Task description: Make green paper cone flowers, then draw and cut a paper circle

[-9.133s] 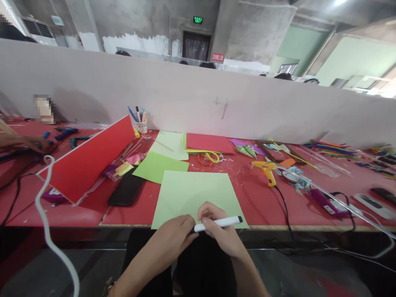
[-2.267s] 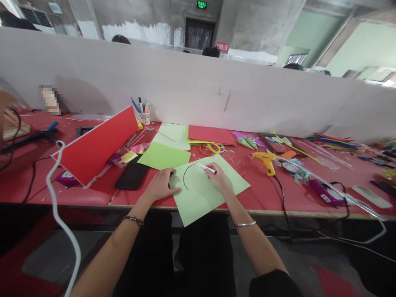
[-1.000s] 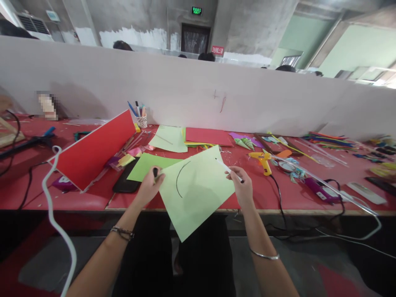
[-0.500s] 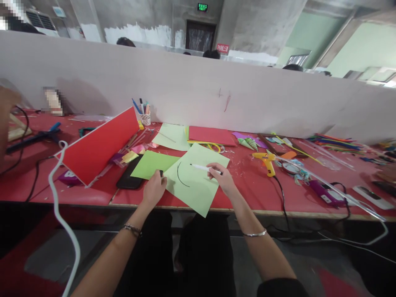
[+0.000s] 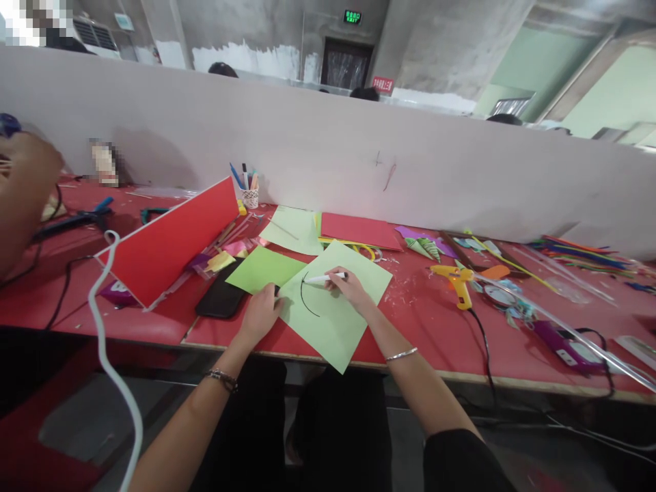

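Note:
A pale green sheet of paper (image 5: pixel 335 318) lies turned like a diamond on the red table (image 5: pixel 420 321), with a black curved line (image 5: pixel 306 301) drawn on its left part. My right hand (image 5: pixel 349 289) is closed on a white marker (image 5: pixel 324 279) whose tip touches the top end of that curve. My left hand (image 5: pixel 261 316) rests on the sheet's left corner with fingers curled, and something small and dark shows at its fingertips; I cannot make it out.
A black phone (image 5: pixel 222 299), a brighter green sheet (image 5: pixel 261 268), a tilted red board (image 5: pixel 171 239) and a pen cup (image 5: pixel 249 196) lie to the left. A yellow glue gun (image 5: pixel 458 280) with cord sits right. Another person's arm (image 5: pixel 23 191) is at far left.
The sheet was lifted and turned a second ago and now lies flat again. My right hand has brought the marker leftward to the top end of the curve.

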Demonstrator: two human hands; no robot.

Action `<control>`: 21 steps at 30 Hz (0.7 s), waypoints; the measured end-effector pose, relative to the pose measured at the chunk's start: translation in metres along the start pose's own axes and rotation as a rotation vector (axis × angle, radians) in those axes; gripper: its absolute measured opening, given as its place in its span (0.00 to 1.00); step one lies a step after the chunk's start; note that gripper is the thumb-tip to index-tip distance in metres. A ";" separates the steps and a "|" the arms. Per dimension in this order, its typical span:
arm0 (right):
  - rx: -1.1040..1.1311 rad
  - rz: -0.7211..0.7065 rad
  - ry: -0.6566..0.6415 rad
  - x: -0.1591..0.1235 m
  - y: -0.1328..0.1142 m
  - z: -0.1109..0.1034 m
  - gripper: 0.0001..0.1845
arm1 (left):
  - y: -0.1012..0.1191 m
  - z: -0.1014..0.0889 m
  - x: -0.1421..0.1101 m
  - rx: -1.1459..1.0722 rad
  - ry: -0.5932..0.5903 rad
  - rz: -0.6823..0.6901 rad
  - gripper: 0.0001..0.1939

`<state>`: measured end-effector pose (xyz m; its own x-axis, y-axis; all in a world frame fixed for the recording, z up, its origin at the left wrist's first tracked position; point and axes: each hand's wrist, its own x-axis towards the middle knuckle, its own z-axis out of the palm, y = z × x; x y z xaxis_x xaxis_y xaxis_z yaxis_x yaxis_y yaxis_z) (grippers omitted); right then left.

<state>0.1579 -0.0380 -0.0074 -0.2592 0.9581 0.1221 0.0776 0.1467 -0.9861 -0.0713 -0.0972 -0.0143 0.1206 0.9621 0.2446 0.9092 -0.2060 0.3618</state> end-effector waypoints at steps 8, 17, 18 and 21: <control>0.057 0.003 -0.014 -0.006 -0.002 0.001 0.15 | 0.003 -0.002 -0.001 0.036 -0.016 -0.040 0.06; 0.078 0.001 -0.135 -0.009 -0.005 0.003 0.12 | 0.001 -0.001 0.000 0.057 -0.005 -0.031 0.06; 0.076 0.001 -0.154 -0.009 -0.005 0.002 0.12 | 0.001 0.000 0.000 0.064 -0.003 -0.031 0.06; 0.070 0.010 -0.205 -0.009 -0.005 -0.001 0.11 | 0.000 0.001 0.001 0.080 0.004 -0.029 0.06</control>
<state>0.1606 -0.0469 -0.0039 -0.4499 0.8881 0.0944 0.0153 0.1134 -0.9934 -0.0710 -0.0963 -0.0153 0.0925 0.9667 0.2385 0.9412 -0.1631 0.2958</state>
